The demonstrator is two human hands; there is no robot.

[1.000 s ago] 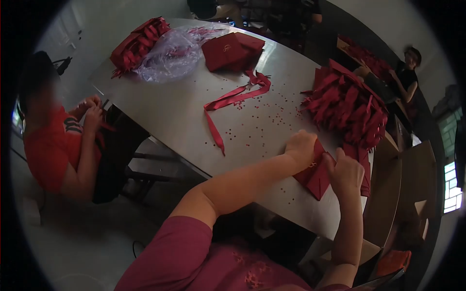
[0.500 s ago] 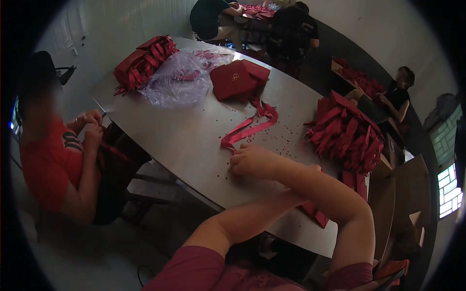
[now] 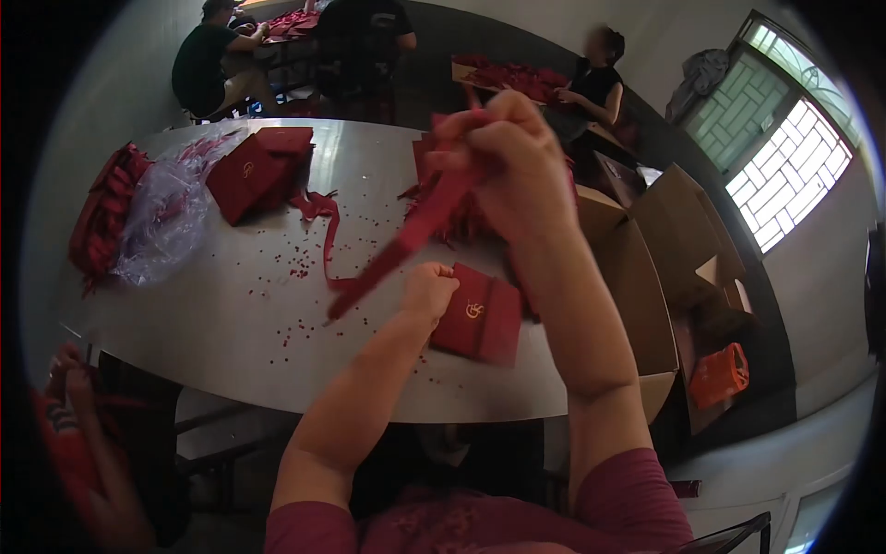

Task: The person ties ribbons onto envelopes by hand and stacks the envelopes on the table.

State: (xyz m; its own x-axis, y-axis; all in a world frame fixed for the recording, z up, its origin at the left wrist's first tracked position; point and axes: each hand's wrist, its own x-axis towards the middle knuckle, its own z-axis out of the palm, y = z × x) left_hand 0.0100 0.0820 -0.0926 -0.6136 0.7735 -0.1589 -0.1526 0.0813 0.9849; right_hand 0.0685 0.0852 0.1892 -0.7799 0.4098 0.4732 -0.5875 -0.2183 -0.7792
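Observation:
My left hand (image 3: 431,292) pinches the left edge of a flat dark-red gift bag (image 3: 477,314) with a gold emblem, close to the table's near edge. Raised above the table, my right hand (image 3: 506,152) has its fingers closed on a red ribbon (image 3: 406,242). The ribbon slants down to the left, blurred by motion. Beyond it, a pile of red ribboned bags (image 3: 454,217) is partly hidden by my right hand and forearm.
Red bags (image 3: 254,175), loose ribbons (image 3: 329,231) and clear plastic (image 3: 166,226) lie on the grey table (image 3: 369,379) among scattered red bits. An open cardboard box (image 3: 637,286) stands at right. A co-worker (image 3: 88,443) sits at left; others work behind.
My view has turned right. My right hand, earlier low over the table and crossed above my left arm, has risen with the ribbon. My left hand and the bag now show clearly.

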